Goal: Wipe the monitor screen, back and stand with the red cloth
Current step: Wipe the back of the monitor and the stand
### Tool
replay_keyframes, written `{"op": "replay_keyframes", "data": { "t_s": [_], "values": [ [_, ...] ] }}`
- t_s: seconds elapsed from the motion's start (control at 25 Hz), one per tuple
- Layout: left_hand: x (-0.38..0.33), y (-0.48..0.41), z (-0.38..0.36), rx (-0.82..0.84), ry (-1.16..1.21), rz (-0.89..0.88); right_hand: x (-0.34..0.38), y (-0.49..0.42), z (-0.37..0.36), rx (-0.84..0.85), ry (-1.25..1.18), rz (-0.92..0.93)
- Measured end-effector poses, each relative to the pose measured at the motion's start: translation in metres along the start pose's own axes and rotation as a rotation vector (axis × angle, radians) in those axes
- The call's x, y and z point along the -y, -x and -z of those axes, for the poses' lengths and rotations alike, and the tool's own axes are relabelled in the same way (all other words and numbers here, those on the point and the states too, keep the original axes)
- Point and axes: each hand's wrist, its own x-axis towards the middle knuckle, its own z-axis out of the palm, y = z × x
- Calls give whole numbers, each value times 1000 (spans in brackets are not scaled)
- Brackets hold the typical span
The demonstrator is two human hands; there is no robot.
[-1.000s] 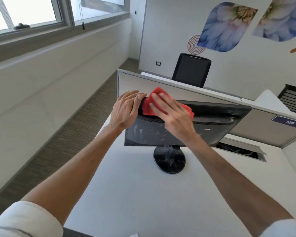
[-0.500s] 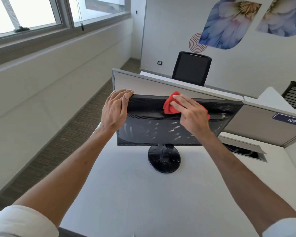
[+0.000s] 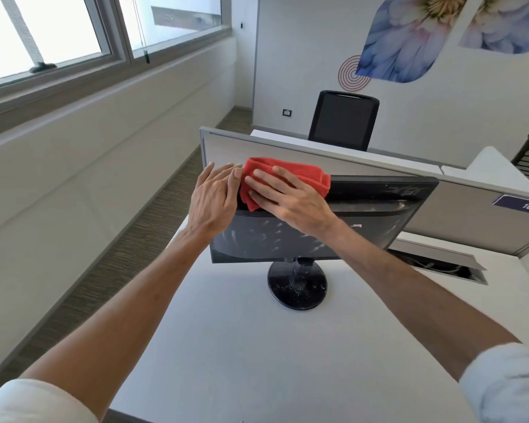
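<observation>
Right hand (image 3: pixel 290 199) presses red cloth (image 3: pixel 284 175) on monitor (image 3: pixel 364 215) back; left hand (image 3: pixel 214 199) steadies its edge.

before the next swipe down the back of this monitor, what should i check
1. Red cloth flat under the right hand: ok.
2. Left hand bracing the monitor at its edge: ok.
3. Its back free of streaks: not ok, white smears below the cloth.
4. Stand base clean: not ok, specks on it.
5. Screen side: cannot tell, it faces away.
</observation>
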Motion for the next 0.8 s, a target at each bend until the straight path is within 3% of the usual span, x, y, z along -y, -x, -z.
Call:
{"op": "replay_keyframes", "data": {
  "t_s": [0.24, 0.52, 0.68, 0.8],
  "values": [
    [14, 4, -5, -10, 11, -73, -29, 39, -1, 77, 107, 44],
    [19, 2, -11, -32, 29, -98, -75, 130, 22, 223, 242, -54],
    [17, 4, -11, -53, 22, -95, -72, 147, 42, 123, 143, -213],
    [11, 3, -12, -38, 11, -74, -50, 99, 42, 49, 115, -191]
  ]
}}
